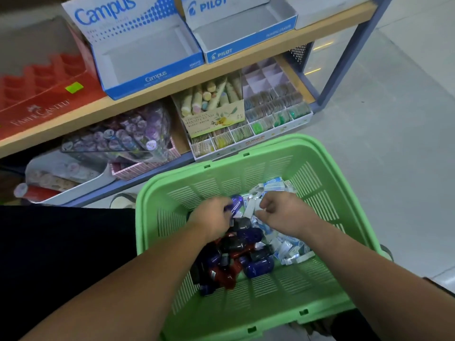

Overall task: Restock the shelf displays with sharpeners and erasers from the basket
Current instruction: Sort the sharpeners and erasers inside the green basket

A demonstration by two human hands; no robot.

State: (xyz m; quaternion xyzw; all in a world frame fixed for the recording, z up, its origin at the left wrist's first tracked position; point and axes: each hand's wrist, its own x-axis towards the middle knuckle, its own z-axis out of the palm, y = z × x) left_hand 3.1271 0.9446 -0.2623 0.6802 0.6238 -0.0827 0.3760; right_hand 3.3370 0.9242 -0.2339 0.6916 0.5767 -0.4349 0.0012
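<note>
Now, basket: green plastic basket (246, 313), 6 o'clock, heaped sharpeners (234, 262), erasers (290, 249).
Shelf: blue cardboard boxes (155, 77), 12 o'clock, unfilled.
Hands: left hand (211, 217) grips purple sharpener (237, 205); right hand (285, 210) grasp unclear.

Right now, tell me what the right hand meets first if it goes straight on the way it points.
The white wrapped erasers just past the curled fingers of the right hand; beyond them, probably the purple sharpener in the left hand.

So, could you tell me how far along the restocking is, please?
Barely started: the Campus box, Pilot box and red tray sit empty. The left hand grips a purple sharpener, the right hand reaches among the erasers. The basket holds heaps of both yet to shelve.
</note>
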